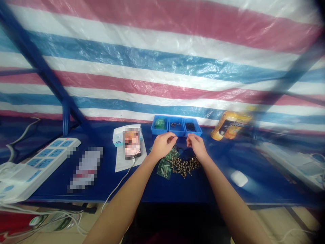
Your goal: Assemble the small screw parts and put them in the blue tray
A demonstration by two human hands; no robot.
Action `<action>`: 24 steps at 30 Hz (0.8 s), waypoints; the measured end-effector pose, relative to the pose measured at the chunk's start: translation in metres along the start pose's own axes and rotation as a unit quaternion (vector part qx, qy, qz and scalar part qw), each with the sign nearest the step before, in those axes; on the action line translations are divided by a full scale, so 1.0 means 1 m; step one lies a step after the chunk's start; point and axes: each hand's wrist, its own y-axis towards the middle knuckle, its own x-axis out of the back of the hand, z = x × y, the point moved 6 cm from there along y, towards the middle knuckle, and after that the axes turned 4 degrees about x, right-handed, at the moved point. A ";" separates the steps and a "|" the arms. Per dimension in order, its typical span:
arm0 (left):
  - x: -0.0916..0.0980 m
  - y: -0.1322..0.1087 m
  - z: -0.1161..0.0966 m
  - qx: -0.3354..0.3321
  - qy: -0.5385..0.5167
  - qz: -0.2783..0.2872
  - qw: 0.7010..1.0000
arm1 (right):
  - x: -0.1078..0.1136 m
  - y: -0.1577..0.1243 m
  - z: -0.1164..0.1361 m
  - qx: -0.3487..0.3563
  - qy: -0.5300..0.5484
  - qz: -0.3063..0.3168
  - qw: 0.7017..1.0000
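Striped tarpaulin [152, 74] backs a blue table [162, 191]

I have the left hand [164, 144] and right hand [197, 145] apart, fingers curled inward; whether either pinches anything, I cannot tell. Metal fittings [184, 167] lie heaped just nearer me, beside green packets [165, 168]. Three blue bins [179, 134] stand just beyond.

The fittings [185, 167] look like shiny metal; the small bags [164, 170], crinkled, see-through plastic film. The 3 trays [180, 133] look like smooth moulded plastic, the tarpaulin [162, 79] glossy, wrinkled plastic sheeting, the bench [225, 156] smooth with a low sheen.
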 end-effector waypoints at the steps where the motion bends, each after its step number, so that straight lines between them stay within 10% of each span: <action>1: 0.000 0.000 0.001 0.004 0.006 -0.001 1.000 | 0.005 0.003 -0.004 -0.009 0.022 -0.033 0.999; 7: 0.001 0.000 -0.001 0.009 0.014 0.002 1.000 | 0.026 0.006 -0.008 0.006 -0.083 -0.062 0.995; 18: 0.000 0.000 0.006 0.022 0.030 0.002 0.999 | -0.012 -0.018 0.009 0.131 -0.406 0.192 0.884; 24: 0.002 -0.001 -0.002 0.009 0.024 0.011 1.000 | -0.009 -0.014 0.021 0.154 -0.293 0.134 0.934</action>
